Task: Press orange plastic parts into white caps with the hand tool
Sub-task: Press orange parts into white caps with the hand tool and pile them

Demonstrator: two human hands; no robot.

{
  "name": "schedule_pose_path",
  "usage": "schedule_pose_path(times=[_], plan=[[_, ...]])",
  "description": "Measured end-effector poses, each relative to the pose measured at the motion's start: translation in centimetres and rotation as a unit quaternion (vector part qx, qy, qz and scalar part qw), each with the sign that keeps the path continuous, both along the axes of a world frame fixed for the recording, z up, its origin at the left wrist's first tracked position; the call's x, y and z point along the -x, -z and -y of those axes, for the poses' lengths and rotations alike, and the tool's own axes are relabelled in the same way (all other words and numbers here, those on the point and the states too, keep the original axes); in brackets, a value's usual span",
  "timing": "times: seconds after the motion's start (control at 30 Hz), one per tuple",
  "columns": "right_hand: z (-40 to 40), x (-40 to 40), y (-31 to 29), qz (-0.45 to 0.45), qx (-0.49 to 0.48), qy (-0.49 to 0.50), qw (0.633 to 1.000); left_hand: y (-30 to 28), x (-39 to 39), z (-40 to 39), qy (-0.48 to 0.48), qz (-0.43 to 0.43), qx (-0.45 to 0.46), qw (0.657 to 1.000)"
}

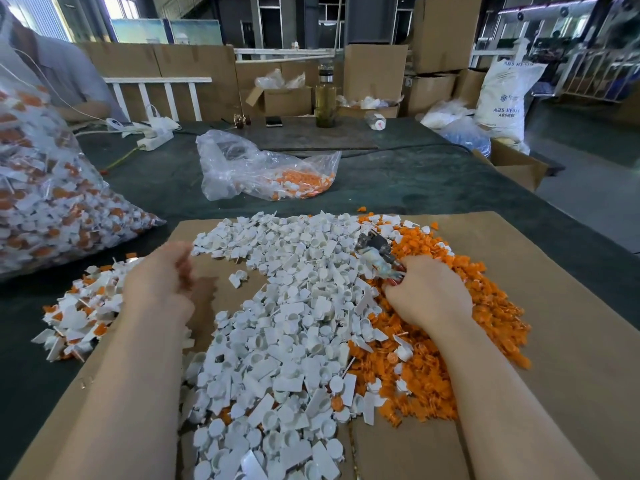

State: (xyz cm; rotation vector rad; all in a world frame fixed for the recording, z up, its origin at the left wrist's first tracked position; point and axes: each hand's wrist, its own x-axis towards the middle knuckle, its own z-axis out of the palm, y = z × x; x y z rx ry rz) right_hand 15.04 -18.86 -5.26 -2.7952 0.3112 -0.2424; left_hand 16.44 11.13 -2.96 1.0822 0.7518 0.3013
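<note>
We work at a wide table covered in dark green cloth (398,188), with a brown cardboard sheet (561,323) laid flat on it in front of us. Across the middle of that sheet spreads the big heap of white caps (287,323), and touching its right edge lies the heap of orange plastic parts (485,306), the two mingling where they meet. At our far left a large clear bag of assembled pieces (45,202) bulges on the cloth, and beyond the cardboard a smaller, crumpled clear bag (263,171) holds more orange and white pieces. A loose pile of finished white-and-orange pieces (79,317) sits by the left edge of the cardboard. Our right hand (429,292) rests on the orange heap with its fingers curled round the hand tool (377,252), whose metal head points up and away over the seam between the heaps. Our left hand (162,282) hovers over bare cardboard beside the white heap, blurred, fingers bent inward; we cannot tell whether it grasps anything.
</note>
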Motion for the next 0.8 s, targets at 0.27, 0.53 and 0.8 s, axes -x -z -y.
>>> schedule_pose_path(times=[0.27,0.53,0.8], plan=[[-0.7,0.1,-0.2,0.001,0.004,0.0,1.0,2.0,-0.1,3.2,0.223,-0.119,-0.612,0.749],[-0.8,0.3,-0.4,-0.026,0.021,-0.013,0.999,2.1,-0.2,3.4,0.241,-0.152,-0.658,0.697],[-0.7,0.4,-0.6,0.003,0.033,0.003,0.999,0.1,0.6,4.5,0.203,0.007,-0.51,0.836]])
